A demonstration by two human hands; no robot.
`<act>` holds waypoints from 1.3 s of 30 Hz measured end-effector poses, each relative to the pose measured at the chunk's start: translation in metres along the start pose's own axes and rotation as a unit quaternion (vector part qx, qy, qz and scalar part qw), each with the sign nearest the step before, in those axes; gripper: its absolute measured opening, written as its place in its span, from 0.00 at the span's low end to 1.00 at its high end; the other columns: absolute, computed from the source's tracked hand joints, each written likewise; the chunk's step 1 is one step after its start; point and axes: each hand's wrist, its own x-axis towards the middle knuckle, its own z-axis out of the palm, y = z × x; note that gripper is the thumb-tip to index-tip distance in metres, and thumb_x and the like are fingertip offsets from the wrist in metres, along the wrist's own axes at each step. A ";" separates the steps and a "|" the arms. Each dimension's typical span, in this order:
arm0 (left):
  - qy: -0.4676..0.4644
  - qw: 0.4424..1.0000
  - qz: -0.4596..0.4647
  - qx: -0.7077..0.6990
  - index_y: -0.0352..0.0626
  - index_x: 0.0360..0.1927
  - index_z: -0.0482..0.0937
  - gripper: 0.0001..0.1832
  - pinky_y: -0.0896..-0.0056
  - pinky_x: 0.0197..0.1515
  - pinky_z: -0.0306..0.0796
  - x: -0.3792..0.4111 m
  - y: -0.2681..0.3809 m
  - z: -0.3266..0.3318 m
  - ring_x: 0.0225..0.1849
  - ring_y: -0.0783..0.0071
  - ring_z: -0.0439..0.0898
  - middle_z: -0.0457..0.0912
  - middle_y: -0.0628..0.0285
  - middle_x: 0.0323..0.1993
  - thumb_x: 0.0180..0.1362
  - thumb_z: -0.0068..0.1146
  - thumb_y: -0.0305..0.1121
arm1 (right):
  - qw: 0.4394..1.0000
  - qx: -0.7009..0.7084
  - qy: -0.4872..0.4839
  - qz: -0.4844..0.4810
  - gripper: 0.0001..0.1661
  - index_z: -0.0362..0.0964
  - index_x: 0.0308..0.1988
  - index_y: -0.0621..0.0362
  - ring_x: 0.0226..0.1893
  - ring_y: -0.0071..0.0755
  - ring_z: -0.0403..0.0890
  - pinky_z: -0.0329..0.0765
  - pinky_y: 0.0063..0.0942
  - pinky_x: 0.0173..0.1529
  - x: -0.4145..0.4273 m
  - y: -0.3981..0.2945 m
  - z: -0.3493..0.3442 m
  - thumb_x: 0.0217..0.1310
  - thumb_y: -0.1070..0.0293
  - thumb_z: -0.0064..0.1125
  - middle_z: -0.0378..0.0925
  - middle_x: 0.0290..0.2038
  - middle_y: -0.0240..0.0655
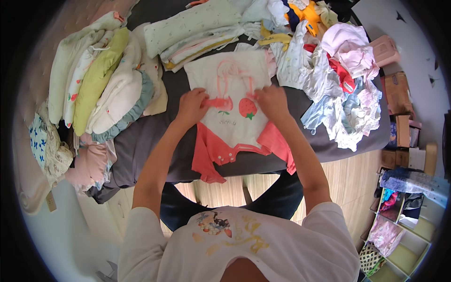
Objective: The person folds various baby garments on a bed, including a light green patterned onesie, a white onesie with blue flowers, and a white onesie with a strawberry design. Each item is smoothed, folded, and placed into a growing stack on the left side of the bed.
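A small white shirt with coral sleeves and a strawberry print (225, 130) lies spread on the dark grey bed cover (141, 151), its snap-buttoned shoulder towards me and both sleeves hanging near the bed's edge. At its left side, my left hand (193, 105) rests with curled fingers on a coral part of the print or cloth. My right hand (271, 102) touches the right side, its fingertips by the strawberry. Whether either hand pinches the fabric does not show clearly. Just beyond the shirt lies a stack of folded baby clothes (204, 46) under a pale green bolster (193, 24).
Folded quilts and pillows (98, 77) stand at the left, above a pink ruffled cushion (91, 158). A loose heap of baby clothes (327, 67) covers the right. Past the bed's right end are a pink plastic bin (385, 51), cardboard boxes (398, 90) and an open shelf (408, 253).
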 end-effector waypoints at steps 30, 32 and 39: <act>0.033 0.989 0.028 0.139 0.47 0.63 0.61 0.32 0.47 0.62 0.53 0.015 0.009 0.061 0.65 0.55 0.59 0.59 0.55 0.65 0.59 0.47 0.50 | 0.994 0.004 0.105 0.004 0.37 0.61 0.57 0.59 0.60 0.43 0.63 0.61 0.48 0.57 0.031 -0.009 0.075 0.55 0.46 0.54 0.60 0.61 0.44; 0.026 0.987 0.026 0.158 0.47 0.62 0.63 0.32 0.47 0.63 0.52 0.020 0.008 0.054 0.65 0.55 0.59 0.59 0.55 0.65 0.58 0.48 0.52 | 0.994 0.003 0.106 -0.005 0.36 0.61 0.57 0.59 0.59 0.42 0.64 0.61 0.48 0.58 0.040 -0.007 0.069 0.55 0.47 0.54 0.61 0.60 0.43; 0.084 0.996 -0.002 -0.011 0.42 0.56 0.69 0.33 0.53 0.55 0.63 -0.002 0.040 0.039 0.58 0.52 0.66 0.68 0.50 0.56 0.46 0.64 0.43 | 0.936 0.243 0.072 0.242 0.30 0.67 0.50 0.61 0.47 0.51 0.71 0.71 0.40 0.48 0.008 -0.014 0.042 0.46 0.61 0.64 0.71 0.46 0.47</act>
